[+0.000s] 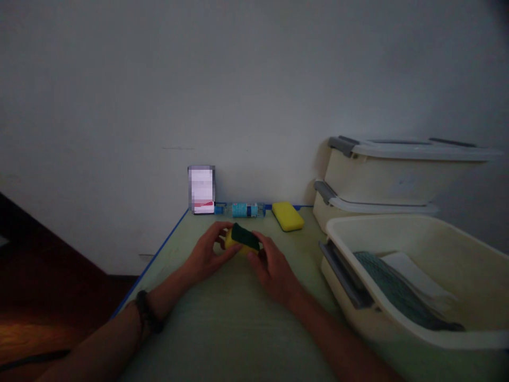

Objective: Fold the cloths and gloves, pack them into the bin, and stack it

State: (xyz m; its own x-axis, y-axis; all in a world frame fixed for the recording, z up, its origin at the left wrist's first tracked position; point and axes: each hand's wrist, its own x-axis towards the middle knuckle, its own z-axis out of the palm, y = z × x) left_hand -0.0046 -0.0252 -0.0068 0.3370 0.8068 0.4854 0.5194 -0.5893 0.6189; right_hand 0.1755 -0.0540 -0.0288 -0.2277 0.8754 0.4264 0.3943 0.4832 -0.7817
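Observation:
Both my hands hold one sponge [243, 238], yellow with a dark green scouring side, just above the pale green table [222, 323]. My left hand [209, 250] grips its left end with curled fingers. My right hand [271, 263] pinches its right end. A dark band sits on my left wrist. A second yellow sponge [288, 216] lies flat on the table beyond my hands, near the wall.
A small plastic bottle [242, 210] with a blue label lies on its side against the wall, beside an upright card [201, 189]. At the right stand stacked lidded cream bins [382, 180] and an open cream tub [417, 329] with cloths inside. The table's left edge drops to dark floor.

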